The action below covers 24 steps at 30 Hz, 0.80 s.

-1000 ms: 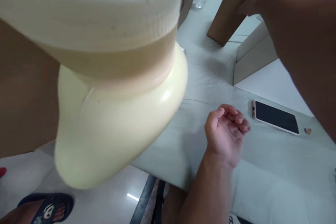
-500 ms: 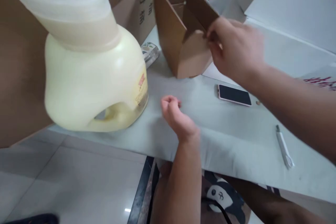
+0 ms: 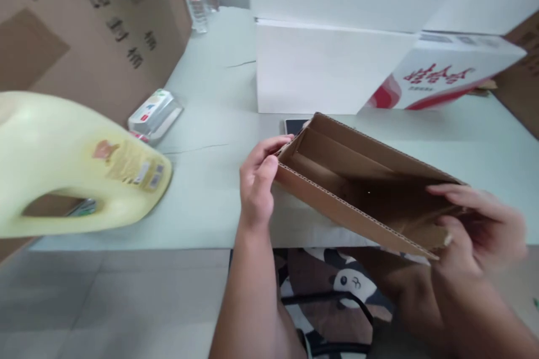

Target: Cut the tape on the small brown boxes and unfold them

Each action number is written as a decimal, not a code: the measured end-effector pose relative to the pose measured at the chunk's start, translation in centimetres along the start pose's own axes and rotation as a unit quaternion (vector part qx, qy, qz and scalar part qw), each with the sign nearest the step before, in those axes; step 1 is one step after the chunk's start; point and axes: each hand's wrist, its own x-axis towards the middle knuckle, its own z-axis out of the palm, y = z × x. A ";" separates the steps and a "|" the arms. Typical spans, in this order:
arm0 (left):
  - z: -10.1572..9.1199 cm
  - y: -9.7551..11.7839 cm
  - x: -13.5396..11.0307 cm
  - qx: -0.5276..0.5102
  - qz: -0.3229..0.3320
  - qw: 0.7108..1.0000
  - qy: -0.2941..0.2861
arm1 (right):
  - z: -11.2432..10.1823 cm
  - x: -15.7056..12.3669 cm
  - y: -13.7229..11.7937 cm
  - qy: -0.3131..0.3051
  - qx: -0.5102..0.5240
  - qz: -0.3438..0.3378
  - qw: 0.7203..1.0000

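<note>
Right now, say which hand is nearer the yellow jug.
Left. Both are right of the yellow jug: left hand gripping the left of the cardboard box, right hand its right, farther off.

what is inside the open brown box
Inside the open brown box, bare cardboard walls show, with deep shadow toward the right end. The right hand covers part of that end, and whether anything lies in the darkest part cannot be told.

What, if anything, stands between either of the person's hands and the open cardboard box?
Nothing visible: the left hand holds one end of the cardboard box and the right hand holds the opposite end, both directly on the cardboard.
</note>
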 end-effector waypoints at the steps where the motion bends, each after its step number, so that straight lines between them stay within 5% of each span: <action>1: 0.8 -0.3 0.0 0.018 0.001 1.000 -0.002 | 0.0 -0.3 0.7 0.044 0.020 0.008 0.999; 5: 3.4 -1.5 -0.3 0.072 0.018 0.997 -0.017 | -1.4 -1.6 3.1 0.099 0.043 0.015 0.994; 14: 6.9 -3.2 -1.5 0.215 0.104 0.970 0.031 | -5.2 -3.7 6.2 -0.039 0.031 0.049 0.998; 24: 6.9 -0.5 -7.0 0.343 0.205 0.914 -0.068 | -7.8 -3.7 6.7 -0.160 0.123 0.044 0.978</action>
